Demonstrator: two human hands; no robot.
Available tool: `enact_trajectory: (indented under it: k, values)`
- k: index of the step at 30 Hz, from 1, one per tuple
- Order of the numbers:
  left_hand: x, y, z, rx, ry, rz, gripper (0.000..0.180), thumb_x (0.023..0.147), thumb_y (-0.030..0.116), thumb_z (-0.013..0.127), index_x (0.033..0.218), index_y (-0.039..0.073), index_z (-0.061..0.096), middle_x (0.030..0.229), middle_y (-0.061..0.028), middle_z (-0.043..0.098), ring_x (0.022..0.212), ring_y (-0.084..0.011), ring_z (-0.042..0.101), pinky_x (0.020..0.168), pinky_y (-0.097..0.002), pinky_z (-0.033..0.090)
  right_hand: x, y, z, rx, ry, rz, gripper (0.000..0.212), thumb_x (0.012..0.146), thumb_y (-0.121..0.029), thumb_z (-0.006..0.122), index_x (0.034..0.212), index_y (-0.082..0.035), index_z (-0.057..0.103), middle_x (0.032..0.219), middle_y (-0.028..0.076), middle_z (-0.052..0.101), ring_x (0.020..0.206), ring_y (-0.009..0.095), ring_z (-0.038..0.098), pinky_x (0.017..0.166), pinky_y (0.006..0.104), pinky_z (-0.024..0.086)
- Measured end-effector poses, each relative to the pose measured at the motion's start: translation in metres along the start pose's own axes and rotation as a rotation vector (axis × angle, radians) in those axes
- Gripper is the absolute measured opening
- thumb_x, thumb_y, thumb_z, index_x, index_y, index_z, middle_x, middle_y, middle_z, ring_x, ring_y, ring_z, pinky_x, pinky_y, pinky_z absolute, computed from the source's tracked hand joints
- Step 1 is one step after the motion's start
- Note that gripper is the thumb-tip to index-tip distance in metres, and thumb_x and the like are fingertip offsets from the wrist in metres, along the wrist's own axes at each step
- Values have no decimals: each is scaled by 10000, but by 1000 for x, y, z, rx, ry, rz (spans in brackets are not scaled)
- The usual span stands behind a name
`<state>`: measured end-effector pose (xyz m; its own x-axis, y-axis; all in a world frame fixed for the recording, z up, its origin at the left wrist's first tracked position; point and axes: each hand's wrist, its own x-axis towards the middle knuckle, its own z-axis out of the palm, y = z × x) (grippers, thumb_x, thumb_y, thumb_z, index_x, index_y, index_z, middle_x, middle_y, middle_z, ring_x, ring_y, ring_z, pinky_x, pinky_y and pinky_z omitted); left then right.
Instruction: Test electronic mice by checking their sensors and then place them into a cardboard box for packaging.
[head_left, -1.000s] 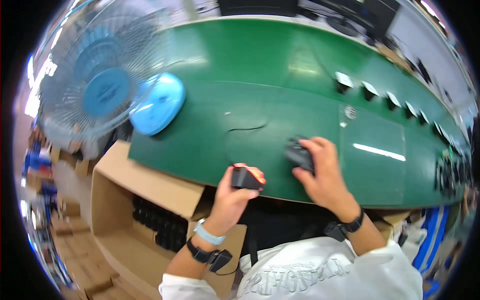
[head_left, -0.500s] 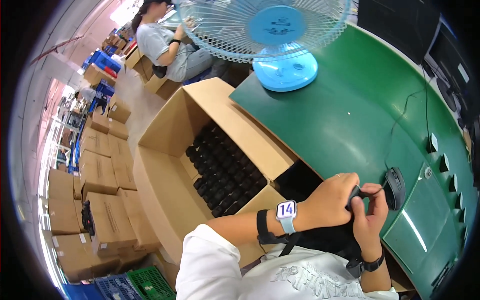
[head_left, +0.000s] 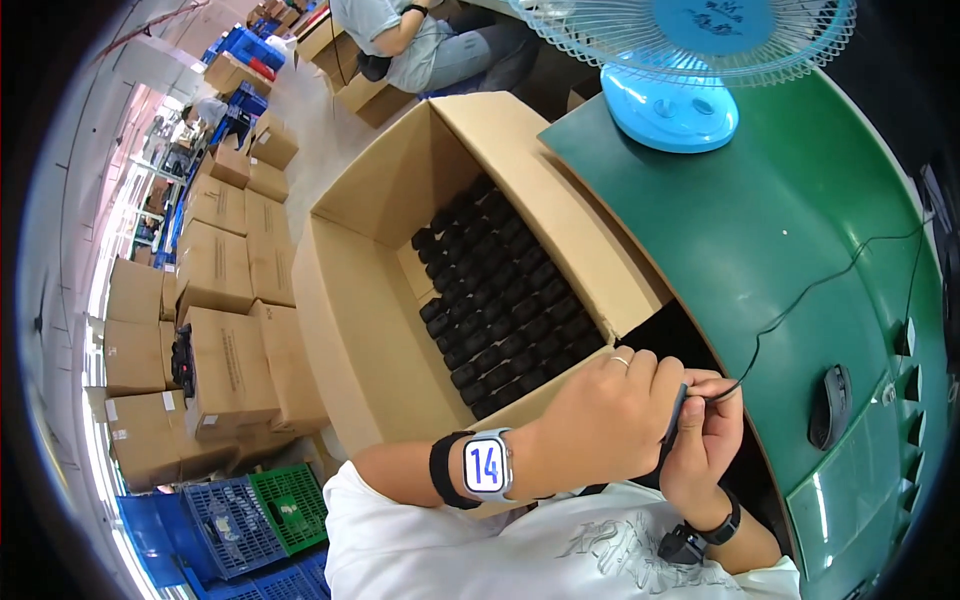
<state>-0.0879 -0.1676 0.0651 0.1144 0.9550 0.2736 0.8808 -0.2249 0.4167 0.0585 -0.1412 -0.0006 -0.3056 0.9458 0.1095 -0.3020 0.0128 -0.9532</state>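
Note:
My left hand (head_left: 605, 415) is closed around a small black piece (head_left: 673, 428), of which a narrow edge shows beside its fingers; the rest is hidden. My right hand (head_left: 705, 445) meets it from the right, thumb and fingers pinching the end of a thin black cable (head_left: 800, 297) against that piece. Whether the cable end is inside the piece, I cannot tell. The cable arcs away over the green table (head_left: 720, 230) to its far right. Just beyond my left hand stands an open cardboard box (head_left: 360, 330), holding rows of many black rounded parts (head_left: 500, 290).
A black mouse (head_left: 830, 408) lies right of my hands, near a clear sheet (head_left: 850, 500). A blue fan (head_left: 670, 110) stands at the table's far corner. Left are stacked cartons (head_left: 225, 365), blue crates (head_left: 220, 530) and a green crate (head_left: 290, 505). A person (head_left: 430, 50) sits beyond the box.
The view has shifted, so the box and fan sit farther right. Both hands have turned the black piece more edge-on, and the cable now stretches plainly from my right fingers across the table.

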Motion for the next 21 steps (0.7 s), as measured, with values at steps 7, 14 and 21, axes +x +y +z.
enact_trajectory:
  k: [7, 14, 21]
  values:
    - [-6, -60, -26, 166, 77, -320, 218, 653, 65, 611, 854, 7, 550, 697, -186, 572, 643, -367, 606, 567, -455, 491, 62, -11, -51, -71, 225, 19, 215, 1117, -245, 439, 1065, -39, 475, 813, 48, 537, 752, 158, 555, 712, 282, 466]
    - [-98, -382, -28, -247, -133, -1217, 282, 715, 233, 660, 786, -37, 619, 701, -124, 604, 520, -281, 570, 451, -403, 450, 43, 19, -107, -449, 101, 112, 121, 1077, -152, 522, 1056, -34, 506, 798, 28, 546, 754, 107, 536, 681, 233, 423]
    - [-224, -460, 63, 371, -275, -1145, 582, 764, 195, 786, 1226, -75, 558, 1154, -319, 664, 1096, -480, 633, 969, -501, 523, 46, 22, -114, -501, 83, 105, 142, 1052, -150, 562, 1037, -16, 516, 825, 50, 582, 717, 96, 548, 623, 219, 408]
